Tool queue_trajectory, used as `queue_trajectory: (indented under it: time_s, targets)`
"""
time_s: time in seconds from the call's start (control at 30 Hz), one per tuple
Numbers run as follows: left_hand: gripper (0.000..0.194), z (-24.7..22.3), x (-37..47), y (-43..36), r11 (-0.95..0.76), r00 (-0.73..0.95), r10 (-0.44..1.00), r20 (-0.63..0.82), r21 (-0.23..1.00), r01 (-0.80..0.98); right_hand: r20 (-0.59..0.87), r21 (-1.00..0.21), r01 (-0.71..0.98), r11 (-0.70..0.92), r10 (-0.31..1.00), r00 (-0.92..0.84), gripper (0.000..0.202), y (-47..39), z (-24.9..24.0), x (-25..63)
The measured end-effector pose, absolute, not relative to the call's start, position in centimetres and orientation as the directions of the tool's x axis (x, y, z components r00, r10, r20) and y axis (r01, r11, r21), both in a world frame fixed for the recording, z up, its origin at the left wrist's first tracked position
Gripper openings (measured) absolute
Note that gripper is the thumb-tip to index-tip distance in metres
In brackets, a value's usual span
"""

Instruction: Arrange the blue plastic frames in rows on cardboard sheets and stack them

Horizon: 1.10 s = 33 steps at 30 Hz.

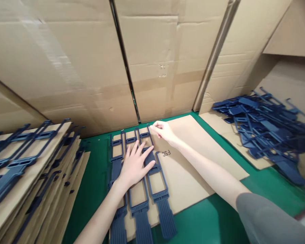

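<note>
green tabletop point(94, 176) | left hand point(136, 166) spread over blue frames point(166, 217) | right hand point(162, 131) bunched, grip unclear | risk: snagged hooked ends point(157, 154) could skew frames on cardboard sheet point(193, 152)

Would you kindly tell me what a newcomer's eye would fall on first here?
Probably the left hand, spread over dark blue parts lined up on a cardboard sheet at centre. The jumbled heap of similar parts at right would likely come next, then the layered stack at left.

Hands point(134, 166) at blue frames point(165, 217), cardboard point(184, 183) beneath
</note>
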<state>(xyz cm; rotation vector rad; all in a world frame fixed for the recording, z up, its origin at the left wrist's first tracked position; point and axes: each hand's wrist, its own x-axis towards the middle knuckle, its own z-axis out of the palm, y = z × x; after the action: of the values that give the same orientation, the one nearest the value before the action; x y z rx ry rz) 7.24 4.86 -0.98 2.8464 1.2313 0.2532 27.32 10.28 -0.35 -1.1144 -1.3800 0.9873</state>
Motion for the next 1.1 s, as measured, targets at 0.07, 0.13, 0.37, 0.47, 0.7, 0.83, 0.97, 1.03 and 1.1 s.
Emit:
queue_trajectory:
  time_s: [0.07,0.13,0.37,0.47,0.7,0.83,0.97,1.03,1.1]
  targets:
    - [0.055,-1.1,7.3,5.0,-0.689,0.675,0.722,0.152,0.067,0.722,0.292,-0.956,0.057,0.289,0.956,0.042,0.043,8.5,1.9,27.4]
    - [0.053,-1.2,7.3,5.2,-0.697,0.682,0.713,0.163,0.053,0.715,0.356,-0.934,0.044,0.356,0.934,0.016,0.039,5.9,4.1,27.9]
    - [0.054,-1.7,7.2,5.5,-0.703,0.677,0.709,0.198,0.112,0.703,0.22,-0.696,0.709,0.115,0.974,0.059,0.036,-1.3,5.5,37.3]
    - [0.054,-1.9,7.2,5.5,-0.696,0.668,0.716,0.203,0.129,0.706,0.161,-0.359,0.885,-0.297,0.914,0.372,0.037,-1.7,4.1,44.8]
    - [0.054,-2.0,7.2,5.7,-0.689,0.662,0.722,0.203,0.113,0.716,0.129,0.026,0.683,-0.73,0.68,0.721,0.09,-5.4,1.0,55.1]
    - [0.053,-1.9,7.2,5.8,-0.687,0.665,0.723,0.189,0.094,0.721,0.114,-0.052,0.779,-0.625,0.771,0.627,0.087,-8.9,-0.3,56.7]
    - [0.053,-2.0,7.1,6.2,-0.687,0.664,0.721,0.2,0.081,0.722,0.109,-0.108,0.849,-0.517,0.843,0.527,0.077,-12.0,-1.2,57.4]
    - [0.053,-2.2,7.1,6.4,-0.693,0.67,0.714,0.204,0.07,0.717,0.09,-0.101,0.877,-0.469,0.874,0.478,0.075,-13.1,-1.7,57.3]
    - [0.054,-2.3,7.0,6.6,-0.704,0.68,0.701,0.214,0.055,0.708,0.082,-0.067,0.899,-0.432,0.896,0.436,0.079,-14.0,-2.2,57.1]
